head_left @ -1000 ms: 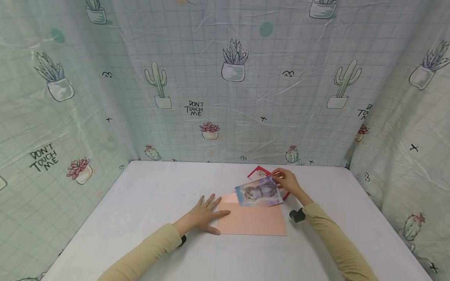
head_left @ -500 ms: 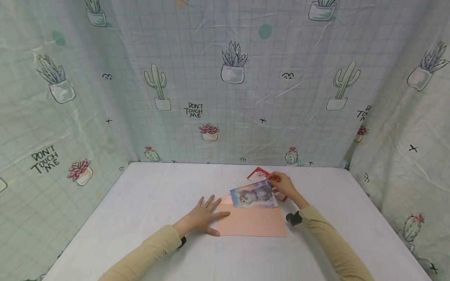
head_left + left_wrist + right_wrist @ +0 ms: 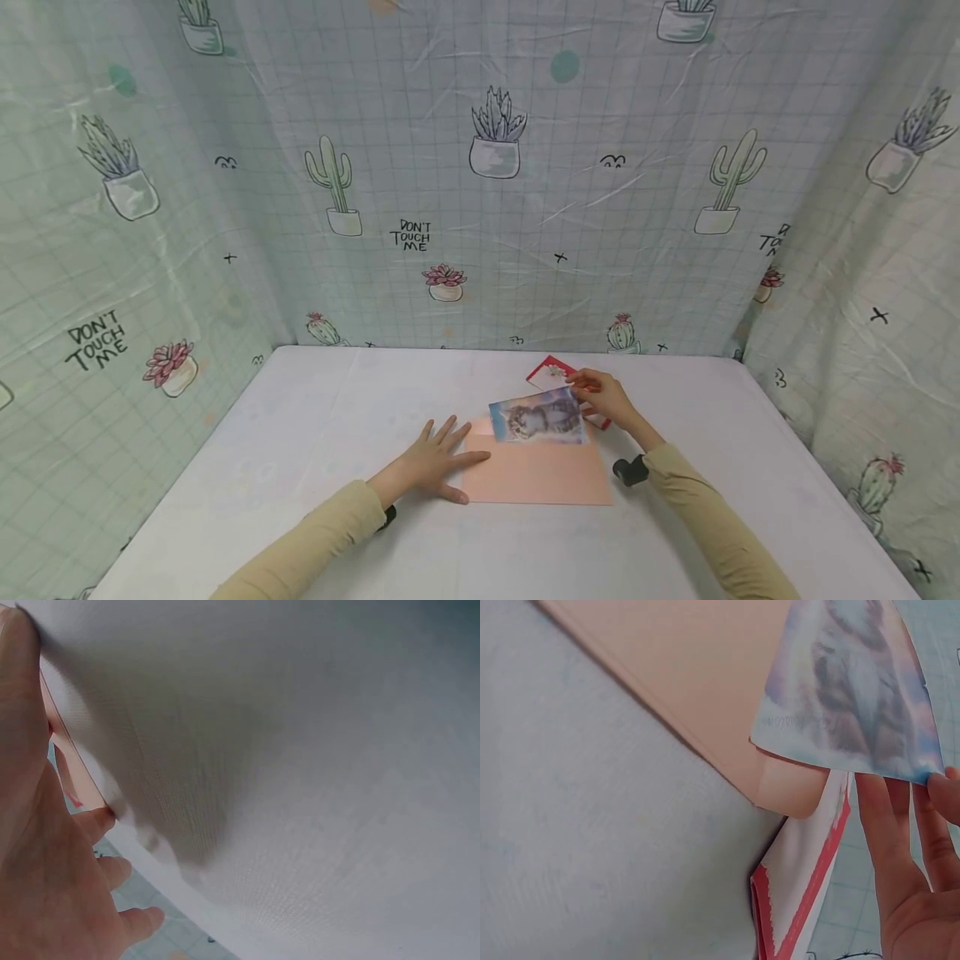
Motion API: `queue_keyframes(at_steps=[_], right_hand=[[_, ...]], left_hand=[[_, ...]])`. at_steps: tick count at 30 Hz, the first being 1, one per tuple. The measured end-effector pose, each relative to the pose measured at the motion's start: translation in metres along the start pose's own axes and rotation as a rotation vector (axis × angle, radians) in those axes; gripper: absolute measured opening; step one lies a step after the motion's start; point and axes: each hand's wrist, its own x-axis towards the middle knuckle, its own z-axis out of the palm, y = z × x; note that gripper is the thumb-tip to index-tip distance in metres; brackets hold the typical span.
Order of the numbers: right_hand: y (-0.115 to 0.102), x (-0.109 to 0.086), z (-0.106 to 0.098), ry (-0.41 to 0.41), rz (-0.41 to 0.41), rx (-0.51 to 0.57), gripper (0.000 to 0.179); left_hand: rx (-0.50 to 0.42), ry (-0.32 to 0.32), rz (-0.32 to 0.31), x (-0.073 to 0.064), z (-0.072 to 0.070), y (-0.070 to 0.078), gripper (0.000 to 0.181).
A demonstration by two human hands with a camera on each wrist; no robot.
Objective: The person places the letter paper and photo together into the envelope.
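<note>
Pale curtains [image 3: 442, 200] printed with potted cacti and "DON'T TOUCH ME" are hanging round three sides here, and in front of them a white surface [image 3: 315, 442] is stretching out under two arms in tan sleeves [image 3: 322, 537]. A peach envelope [image 3: 536, 479] is lying flat near the middle, its long side running left to right and its flap side facing away from the person. The left hand [image 3: 432, 460] is resting at its left end, fingers spreading wide, one of them reaching over the paper; that grip is steadying rather than clasping, having hold of nothing. Across the way the right hand [image 3: 609, 402] is doing the finer work: its grip is narrowing to a pinch, thumb on the printed face and fingers behind, holding a kitten picture card [image 3: 538, 417] by its far right corner. The card is tilting a little, left end lower, and is hovering or lying over the envelope's far edge and flap; whether its near edge is going inside or staying on top, I can't tell from here. Just beyond, partly hidden by the card and right hand, a red-edged card or envelope [image 3: 546, 375] is lying aslant on the surface. A black device [image 3: 630, 471] is showing beside the right wrist.
</note>
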Motion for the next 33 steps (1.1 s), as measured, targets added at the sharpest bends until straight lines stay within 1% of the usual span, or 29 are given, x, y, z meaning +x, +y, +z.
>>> queue_keyframes(at_steps=[12, 15, 19, 27, 30, 31, 33], right_hand=[[0.005, -0.002, 0.002, -0.055, -0.005, 0.077, 0.023], [0.005, -0.002, 0.002, -0.083, -0.002, 0.085, 0.023], [0.005, -0.003, 0.0, -0.111, 0.008, 0.065, 0.024], [0.005, -0.007, -0.003, -0.114, 0.047, -0.106, 0.022], [0.006, -0.009, -0.005, -0.131, 0.048, -0.116, 0.021], [0.002, -0.012, -0.006, -0.14, 0.046, -0.107, 0.022], [0.003, -0.013, -0.008, -0.16, 0.037, -0.08, 0.022]], left_hand=[[-0.006, -0.005, -0.002, 0.0, 0.0, 0.001, 0.077], [-0.011, 0.001, -0.001, 0.001, 0.001, 0.0, 0.077], [-0.015, 0.011, -0.007, 0.002, 0.002, -0.001, 0.082], [0.004, 0.008, -0.058, 0.003, 0.006, -0.003, 0.097], [-0.002, 0.001, -0.072, 0.004, 0.006, -0.003, 0.099], [0.001, -0.003, -0.075, 0.004, 0.006, -0.003, 0.099], [0.011, -0.004, -0.078, 0.005, 0.006, -0.003, 0.099]])
